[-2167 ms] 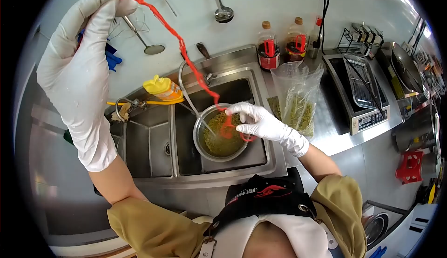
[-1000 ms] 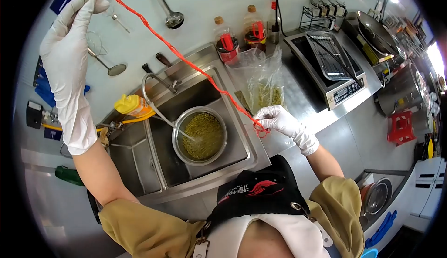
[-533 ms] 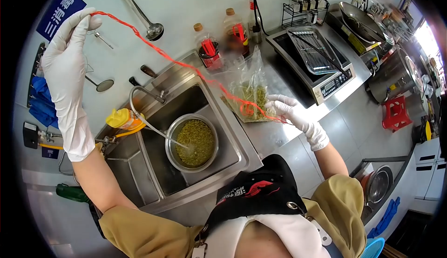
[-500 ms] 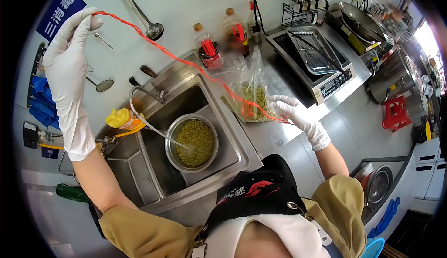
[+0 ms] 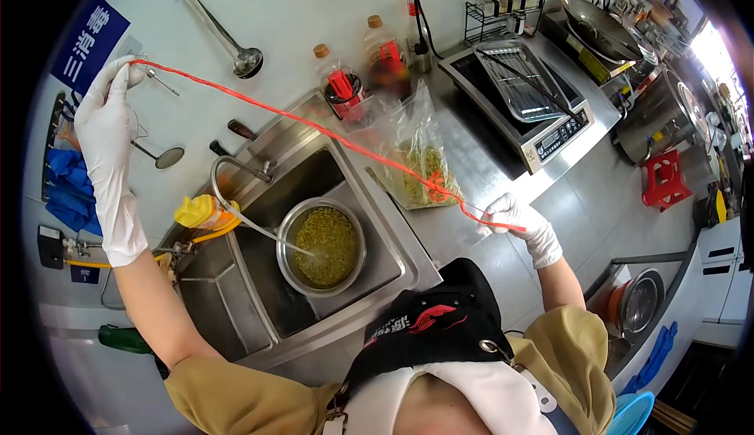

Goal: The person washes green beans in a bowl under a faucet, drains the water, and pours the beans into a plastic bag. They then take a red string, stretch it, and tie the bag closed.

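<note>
A long red plastic string [image 5: 314, 126] is stretched slantwise between my two white-gloved hands. My left hand [image 5: 106, 109], raised at the upper left near the wall, pinches one end. Lower on the right, over the counter edge, my right hand [image 5: 520, 224] has its fingers closed on the other end, with a short tail sticking out. Behind the string, a clear plastic bag [image 5: 424, 176] of green bits lies on the counter, with a red tangle on it. Below the string, a metal bowl [image 5: 287, 266] of green bits in water stands in the sink, and water runs into it.
The steel sink [image 5: 385, 278] has a curved faucet [image 5: 224, 169] and a yellow bottle [image 5: 206, 212] beside it. Two sauce bottles [image 5: 338, 82] stand at the wall. An induction cooker [image 5: 550, 140] carries a wire-rack tray [image 5: 525, 82]. A red stool [image 5: 664, 180] is on the floor.
My right hand has moved right and slightly down, and its fingers have closed more on the string. My left hand is a little lower. The string has become straighter.
</note>
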Motion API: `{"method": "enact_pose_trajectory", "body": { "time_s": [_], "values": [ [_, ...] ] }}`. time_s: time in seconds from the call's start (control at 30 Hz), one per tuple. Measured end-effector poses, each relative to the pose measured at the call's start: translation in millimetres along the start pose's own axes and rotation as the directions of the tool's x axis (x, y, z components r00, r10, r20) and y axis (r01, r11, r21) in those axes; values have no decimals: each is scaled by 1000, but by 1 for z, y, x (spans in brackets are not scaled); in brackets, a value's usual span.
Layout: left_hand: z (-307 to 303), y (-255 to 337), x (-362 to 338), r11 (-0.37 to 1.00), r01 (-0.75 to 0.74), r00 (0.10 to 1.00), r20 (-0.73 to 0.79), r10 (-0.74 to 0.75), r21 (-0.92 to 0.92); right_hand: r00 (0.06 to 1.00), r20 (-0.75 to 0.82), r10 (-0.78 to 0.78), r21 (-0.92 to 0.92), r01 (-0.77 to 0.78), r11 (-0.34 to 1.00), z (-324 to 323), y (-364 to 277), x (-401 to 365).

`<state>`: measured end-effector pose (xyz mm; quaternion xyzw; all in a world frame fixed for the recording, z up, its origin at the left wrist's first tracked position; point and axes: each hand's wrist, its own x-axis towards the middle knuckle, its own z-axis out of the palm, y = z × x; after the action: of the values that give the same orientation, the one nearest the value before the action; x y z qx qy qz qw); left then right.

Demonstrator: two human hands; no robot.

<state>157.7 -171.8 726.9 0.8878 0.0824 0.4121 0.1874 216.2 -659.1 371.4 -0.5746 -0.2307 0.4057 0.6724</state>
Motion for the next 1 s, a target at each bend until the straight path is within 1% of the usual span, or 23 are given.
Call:
{"method": "enact_pose_trajectory", "body": {
  "time_s": [0.03, 0.07, 0.13, 0.17, 0.2, 0.27, 0.3, 0.33, 0.4, 0.43, 0.47, 0.53, 0.6, 0.63, 0.67, 0.7, 0.73, 0.77, 0.8, 0.83, 0.87, 0.93, 1.0],
  "values": [
    [-1, -3, 2, 997, 78, 997, 15, -78, -14, 999, 16, -47, -20, 47, 999, 5, 1, 0],
    [-2, -5, 3, 987, 156, 987, 32, -155, -28, 999, 15, -46, -17, 47, 999, 10, 7, 0],
    [-1, -12, 5, 991, 134, 990, 37, -134, -10, 990, -80, -113, 210, 127, 969, 19, 19, 1],
    [0, -14, 5, 994, 113, 993, 40, -113, 9, 986, 9, -165, 254, 158, 954, 19, 19, 4],
    [2, -16, 5, 994, 109, 993, 44, -110, 7, 986, 3, -166, 256, 159, 954, 19, 18, 3],
    [4, -15, 3, 1000, 10, 999, 51, -10, -2, 999, 40, -15, 320, 1, 947, 20, 11, 2],
    [5, -12, 1, 1000, 8, 999, 54, -8, -3, 997, 70, 25, 316, -46, 948, 20, 9, 3],
    [7, -5, -2, 999, 4, 998, 57, -2, -33, 997, 69, 24, 318, -45, 947, 22, 9, 5],
    [12, 8, -8, 998, 2, 998, 58, 1, -58, 998, -55, 33, 211, -21, 977, 26, 11, 12],
    [14, 14, -11, 993, -35, 997, 71, 44, -115, 998, -49, 33, 212, -22, 977, 23, 16, 15],
    [16, 20, -15, 983, -71, 993, 82, 86, -171, 996, -57, 75, 166, -65, 984, 19, 25, 19],
    [18, 28, -21, 986, -69, 992, 95, 84, -154, 992, -58, 115, 119, -108, 987, 17, 31, 23],
    [21, 31, -27, 989, -68, 991, 106, 82, -134, 964, -147, 220, 21, -219, 976, 21, 29, 27],
    [22, 34, -29, 984, -67, 989, 119, 87, -162, 966, -136, 218, 20, -217, 976, 24, 31, 30],
    [22, 37, -32, 980, -66, 987, 131, 92, -188, 946, -253, 202, -178, -251, 951, 29, 35, 35],
    [22, 42, -36, 982, -33, 988, 141, 60, -188, 920, -358, 159, -363, -294, 884, 35, 38, 40],
    [21, 46, -39, 985, -29, 989, 137, 52, -169, 927, -338, 159, -366, -286, 886, 42, 39, 47],
    [22, 46, -42, 981, -45, 985, 154, 75, -188, 896, -395, -202, -588, -78, 805, 51, 37, 55],
    [23, 49, -46, 976, -58, 981, 172, 95, -209, 763, -351, -542, -782, 80, 619, 61, 34, 63],
    [24, 60, -53, 983, -4, 985, 166, 35, -183, 767, -353, -537, -734, 129, 667, 77, 11, 67],
    [25, 64, -58, 986, 5, 986, 163, 23, -168, 775, -340, -532, -730, 139, 669, 89, -2, 74],
    [26, 68, -66, 956, -97, 967, 202, 157, -277, 727, -226, -649, -742, 303, 598, 107, -21, 90],
    [20, 71, -73, 953, -93, 968, 196, 154, -290, 735, -180, -653, -665, 399, 632, 123, -28, 106]
  ]
}}
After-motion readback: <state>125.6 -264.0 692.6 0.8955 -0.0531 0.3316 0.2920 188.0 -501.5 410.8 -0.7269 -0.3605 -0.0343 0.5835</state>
